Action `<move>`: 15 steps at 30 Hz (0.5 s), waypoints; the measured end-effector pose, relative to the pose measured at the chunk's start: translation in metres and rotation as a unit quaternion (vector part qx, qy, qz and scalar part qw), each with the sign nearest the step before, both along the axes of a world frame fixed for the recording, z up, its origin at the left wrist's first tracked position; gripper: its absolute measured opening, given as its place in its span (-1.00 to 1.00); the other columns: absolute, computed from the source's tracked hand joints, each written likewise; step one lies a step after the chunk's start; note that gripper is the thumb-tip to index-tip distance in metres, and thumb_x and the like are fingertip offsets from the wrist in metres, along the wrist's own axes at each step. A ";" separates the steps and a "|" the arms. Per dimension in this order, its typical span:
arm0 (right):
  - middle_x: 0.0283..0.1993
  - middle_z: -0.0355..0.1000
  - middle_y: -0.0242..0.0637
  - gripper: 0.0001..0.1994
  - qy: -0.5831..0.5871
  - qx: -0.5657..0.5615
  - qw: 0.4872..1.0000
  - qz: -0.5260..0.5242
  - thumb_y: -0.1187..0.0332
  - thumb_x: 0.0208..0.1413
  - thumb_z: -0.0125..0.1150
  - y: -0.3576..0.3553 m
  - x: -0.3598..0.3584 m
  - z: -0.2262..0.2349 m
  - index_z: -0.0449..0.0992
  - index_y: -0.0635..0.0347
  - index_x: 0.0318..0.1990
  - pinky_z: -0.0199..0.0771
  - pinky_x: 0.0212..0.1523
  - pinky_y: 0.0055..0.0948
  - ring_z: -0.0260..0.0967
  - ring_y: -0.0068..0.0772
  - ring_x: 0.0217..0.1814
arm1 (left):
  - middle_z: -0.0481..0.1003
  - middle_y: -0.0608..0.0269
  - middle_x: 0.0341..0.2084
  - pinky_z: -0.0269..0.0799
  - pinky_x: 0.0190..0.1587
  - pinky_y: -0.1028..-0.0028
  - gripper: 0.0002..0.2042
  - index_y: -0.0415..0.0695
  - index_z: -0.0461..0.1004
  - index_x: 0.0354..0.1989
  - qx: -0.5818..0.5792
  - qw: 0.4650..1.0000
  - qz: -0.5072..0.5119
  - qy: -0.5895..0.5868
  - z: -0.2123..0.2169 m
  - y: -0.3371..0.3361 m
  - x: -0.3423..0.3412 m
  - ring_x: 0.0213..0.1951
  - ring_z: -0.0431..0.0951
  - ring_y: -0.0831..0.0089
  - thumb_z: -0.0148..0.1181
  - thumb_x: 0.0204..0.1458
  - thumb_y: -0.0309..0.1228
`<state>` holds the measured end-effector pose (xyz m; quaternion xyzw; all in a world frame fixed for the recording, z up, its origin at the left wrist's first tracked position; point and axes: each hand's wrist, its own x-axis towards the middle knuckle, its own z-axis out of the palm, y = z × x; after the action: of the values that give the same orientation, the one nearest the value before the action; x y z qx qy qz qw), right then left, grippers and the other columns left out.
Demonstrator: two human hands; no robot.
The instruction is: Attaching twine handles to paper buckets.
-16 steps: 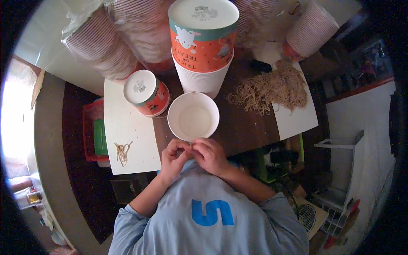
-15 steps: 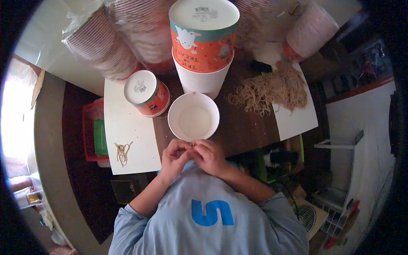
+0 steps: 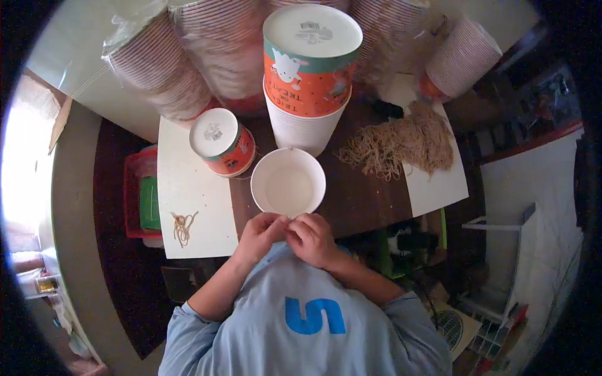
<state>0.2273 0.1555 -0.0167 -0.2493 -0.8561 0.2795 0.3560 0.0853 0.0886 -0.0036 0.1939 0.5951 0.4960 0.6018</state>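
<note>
A white paper bucket stands close in front of me, its open mouth facing up. At its near rim my left hand and my right hand meet, fingertips pinched close together. Whatever they pinch there is too small and covered to make out. Farther left, an orange-and-green printed bucket sits upside down, a thin string beside its rim. Some short loops of tan twine lie on the white sheet at the left.
Behind the open bucket rises a tall stack of nested buckets, an orange one on top. Plastic-wrapped bucket stacks line the back. A tangled heap of tan twine lies at the right, partly on a white board.
The view has tilted slightly, so the tabletop things sit a little lower in the picture. My fingers have shifted slightly and stay pinched at the bucket's near rim.
</note>
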 end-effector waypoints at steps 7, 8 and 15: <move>-0.46 0.32 -0.30 -0.81 -0.047 0.009 0.999 0.008 0.47 -0.28 0.26 -0.002 0.000 -0.002 0.45 0.13 -0.41 0.36 -0.40 -0.29 0.33 -0.23 -0.42 | 0.48 0.28 -0.43 0.41 -0.29 0.60 -0.77 -0.30 0.44 -0.27 0.085 0.994 0.016 0.073 0.009 0.001 -0.002 -0.34 0.46 0.61 0.08 0.12 -0.34; -0.46 0.31 -0.31 -0.81 -0.048 -0.002 0.999 0.003 0.47 -0.28 0.26 -0.001 0.000 -0.002 0.45 0.12 -0.41 0.36 -0.41 -0.30 0.33 -0.23 -0.42 | 0.48 0.28 -0.44 0.41 -0.30 0.60 -0.78 -0.29 0.44 -0.29 0.103 0.991 0.000 0.084 0.018 0.001 -0.003 -0.37 0.45 0.60 0.08 0.12 -0.34; -0.45 0.29 -0.32 -0.83 -0.059 0.009 0.998 0.034 0.43 -0.26 0.25 0.001 -0.001 -0.008 0.44 0.08 -0.42 0.28 -0.40 -0.25 0.27 -0.20 -0.42 | 0.48 0.26 -0.47 0.38 -0.38 0.57 -0.81 -0.27 0.48 -0.42 0.091 0.990 0.054 -0.095 0.056 0.003 -0.008 -0.43 0.43 0.56 0.05 0.10 -0.40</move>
<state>0.2261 0.1569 -0.0252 -0.2327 -0.8864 0.2681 0.2970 0.0772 0.0915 0.0525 0.1678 0.4973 0.5964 0.6074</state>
